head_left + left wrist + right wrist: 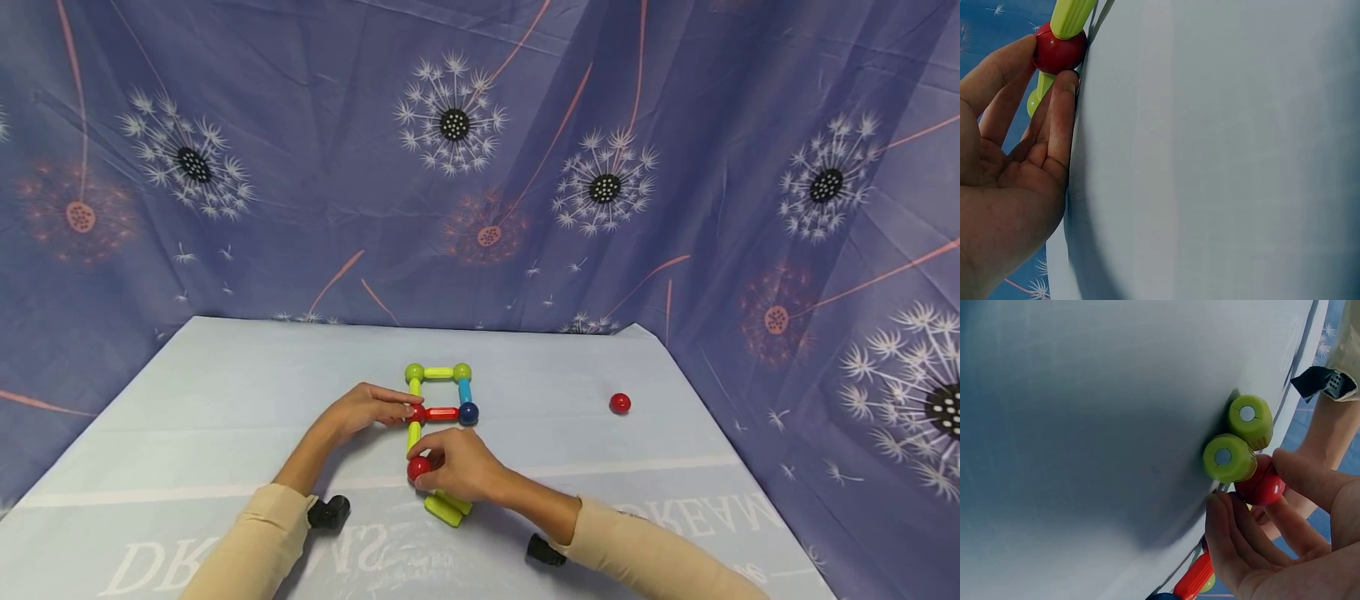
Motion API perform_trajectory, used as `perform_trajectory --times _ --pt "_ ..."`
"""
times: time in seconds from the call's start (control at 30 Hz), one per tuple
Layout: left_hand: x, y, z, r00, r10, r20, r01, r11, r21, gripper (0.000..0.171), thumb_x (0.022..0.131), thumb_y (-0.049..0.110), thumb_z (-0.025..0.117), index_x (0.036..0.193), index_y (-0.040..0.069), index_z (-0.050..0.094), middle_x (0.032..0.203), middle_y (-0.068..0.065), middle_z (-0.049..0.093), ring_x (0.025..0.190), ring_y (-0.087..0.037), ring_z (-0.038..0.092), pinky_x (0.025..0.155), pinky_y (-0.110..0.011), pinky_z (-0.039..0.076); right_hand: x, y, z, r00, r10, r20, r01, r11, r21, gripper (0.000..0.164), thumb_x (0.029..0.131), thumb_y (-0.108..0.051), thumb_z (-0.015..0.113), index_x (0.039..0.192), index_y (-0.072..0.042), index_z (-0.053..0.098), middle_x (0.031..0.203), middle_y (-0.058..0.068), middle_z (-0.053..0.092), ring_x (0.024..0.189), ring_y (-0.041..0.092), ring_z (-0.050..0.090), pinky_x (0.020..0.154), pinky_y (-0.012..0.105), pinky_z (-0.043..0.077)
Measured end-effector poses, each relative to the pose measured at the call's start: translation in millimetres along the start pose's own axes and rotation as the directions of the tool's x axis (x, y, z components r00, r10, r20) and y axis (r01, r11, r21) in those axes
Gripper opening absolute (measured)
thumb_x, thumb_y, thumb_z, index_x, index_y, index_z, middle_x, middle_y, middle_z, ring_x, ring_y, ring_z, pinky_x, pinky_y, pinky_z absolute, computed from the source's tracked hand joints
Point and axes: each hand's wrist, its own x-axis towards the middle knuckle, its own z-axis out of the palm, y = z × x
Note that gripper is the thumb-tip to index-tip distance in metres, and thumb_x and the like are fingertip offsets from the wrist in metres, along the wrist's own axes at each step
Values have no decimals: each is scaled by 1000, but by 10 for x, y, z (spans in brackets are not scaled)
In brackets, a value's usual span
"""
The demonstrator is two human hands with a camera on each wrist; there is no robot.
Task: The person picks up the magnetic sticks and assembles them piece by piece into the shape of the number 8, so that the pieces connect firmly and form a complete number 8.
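A flat square of magnetic rods and balls lies on the table, with two green balls (462,372), a dark blue ball (468,413), a red rod (442,413) and a light blue rod (465,390). My left hand (366,409) pinches the red ball (1060,51) at its near left corner between thumb and fingers. From that ball a yellow-green rod (414,437) extends toward me. At its near end my right hand (463,463) pinches a second red ball (418,469). Two loose yellow-green rods (1230,459) lie side by side just beside this ball.
A third red ball (620,403) sits apart on the right of the table. The pale tablecloth (300,358) has mirrored lettering near the front. Behind hangs a purple-blue curtain (322,183) with dandelion prints. Black wrist devices (328,512) are strapped at both cuffs.
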Motion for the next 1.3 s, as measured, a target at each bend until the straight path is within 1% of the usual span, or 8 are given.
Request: perform_trajectory --times 0.2,0.37,0.6,0.73,0.93,1.2,1.3 --pt "-15 16 6 1000 5 -2 -5 1000 3 37 93 28 72 124 9 74 118 -7 76 104 -17 67 86 -35 53 6 -24 9 1000 -17 8 18 998 -52 28 85 -18 82 112 -18 78 89 -5 74 76 0 58 68 18 48" --pt "-21 19 12 1000 13 -1 -13 1000 3 38 94 28 72 126 8 73 118 -8 75 105 -18 67 85 -37 53 21 -26 16 1000 -15 11 15 997 -75 28 85 -18 83 113 -20 79 89 -7 74 75 0 57 68 18 48" --pt "-9 15 5 1000 9 -1 -9 1000 -2 37 93 28 72 125 10 74 120 -7 75 105 -18 67 86 -35 53 36 -27 30 1000 -12 19 13 997 -78 30 85 -18 83 114 -21 78 91 -8 73 76 0 58 68 18 48" --pt "-1 0 0 1000 14 7 -14 1000 -2 36 94 27 72 125 9 74 118 -7 75 104 -16 68 86 -34 54 37 -30 27 1000 -9 17 10 997 -79 30 85 -19 82 115 -22 78 92 -8 73 77 1 57 69 17 48" --pt "-5 1 5 1000 -3 -2 3 1000 -13 33 93 25 72 123 10 75 115 -5 76 101 -14 68 85 -32 54 41 -34 28 1000 -8 10 9 997 -82 29 85 -18 82 114 -22 78 94 -8 75 78 0 59 71 18 48" --pt "-13 18 11 1000 22 10 -22 1000 -9 36 94 26 71 125 8 73 118 -9 76 106 -19 68 86 -34 54 46 -31 27 1000 -21 -2 20 995 -94 29 85 -17 82 114 -21 79 98 -8 77 80 -2 61 74 17 49" --pt "-12 14 12 1000 20 7 -20 1000 -9 37 94 26 72 125 8 73 118 -9 76 106 -18 68 86 -34 54 50 -29 30 1000 -21 -2 21 995 -97 29 85 -18 82 114 -22 78 100 -8 77 80 -2 61 74 17 49"
